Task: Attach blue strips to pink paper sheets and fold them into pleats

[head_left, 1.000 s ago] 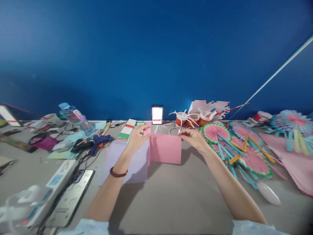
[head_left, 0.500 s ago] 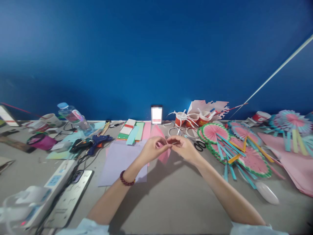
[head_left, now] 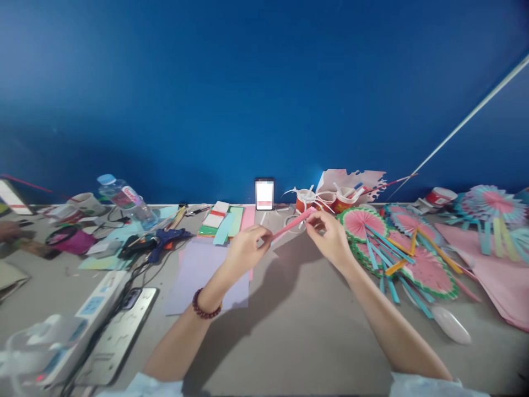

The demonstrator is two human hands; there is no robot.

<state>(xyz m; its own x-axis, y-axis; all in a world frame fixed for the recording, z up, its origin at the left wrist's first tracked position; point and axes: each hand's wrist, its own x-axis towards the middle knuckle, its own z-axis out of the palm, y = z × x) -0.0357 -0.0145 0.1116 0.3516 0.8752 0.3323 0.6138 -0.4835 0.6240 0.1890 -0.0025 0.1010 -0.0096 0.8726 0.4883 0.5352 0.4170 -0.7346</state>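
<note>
A narrow, folded-looking strip of pink paper (head_left: pixel 291 225) stretches between my two hands above the grey table, tilted up to the right. My left hand (head_left: pixel 250 248) pinches its lower end, fingers closed. At the upper end, my right hand (head_left: pixel 328 234) has thumb and fingertips together on the paper. Beneath my left forearm lie sheets of lilac paper (head_left: pixel 194 275). To the right of my right hand are round watermelon-patterned paper fans (head_left: pixel 430 270) with blue and yellow strips.
Paper cups (head_left: pixel 305 199) with white strips stand behind my right hand. At left are a hot glue gun (head_left: pixel 165 240), a water bottle (head_left: pixel 128 198), a power strip (head_left: pixel 88 314) and a phone (head_left: pixel 119 336). A white computer mouse (head_left: pixel 451 325) lies at right.
My hands have moved apart, the right one going right and slightly up. The pink paper, broad and upright before, now shows as a thin strip stretched between them.
</note>
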